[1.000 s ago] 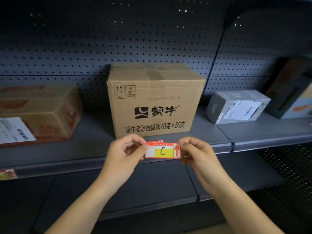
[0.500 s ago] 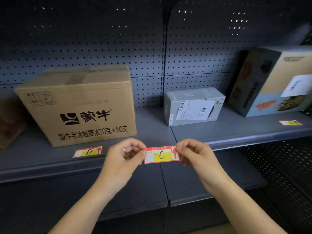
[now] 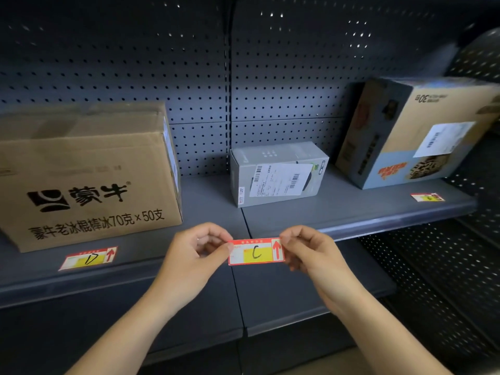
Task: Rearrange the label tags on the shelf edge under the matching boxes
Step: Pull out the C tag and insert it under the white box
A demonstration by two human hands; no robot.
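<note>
We hold the C tag (image 3: 255, 251) with both hands, in the air in front of the shelf edge (image 3: 378, 226), near the seam where two shelf boards meet. Our left hand (image 3: 193, 255) pinches the left end of the tag between thumb and forefinger, the other fingers curled in. Our right hand (image 3: 311, 253) pinches the right end in the same way, just beside the red arrow. The tag is flat and faces us, its letter upright.

On the shelf, the D tag (image 3: 89, 257) lies in front of the brown carton (image 3: 89, 190). The grey box (image 3: 278, 174) stands behind our hands. A third tag (image 3: 427, 197), its letter too blurred to read, lies before the blue and tan box (image 3: 416, 131).
</note>
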